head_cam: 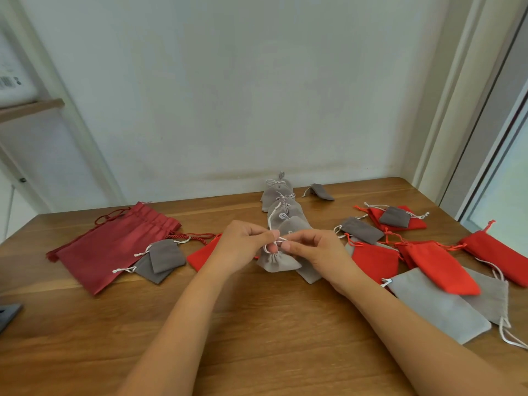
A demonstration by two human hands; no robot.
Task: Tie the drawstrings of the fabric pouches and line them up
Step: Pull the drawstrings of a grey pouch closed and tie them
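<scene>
Grey pouch [278, 262] lies on the wooden surface [257, 324], at the near end of the row of tied grey pouches [281, 207]. Left hand [243, 247] and right hand [317, 250] meet above its gathered neck, each pinching the white drawstring [281, 239]. Barcode label [8, 81] far left of the row; print unreadable.

Two bare forearms, slender, uncovered all the way to the lower frame edge, bare wrists, left hand [243, 247] and right hand [320, 254] bare, long slim fingers, short rounded nails, plain, showing at the thumb tips
</scene>
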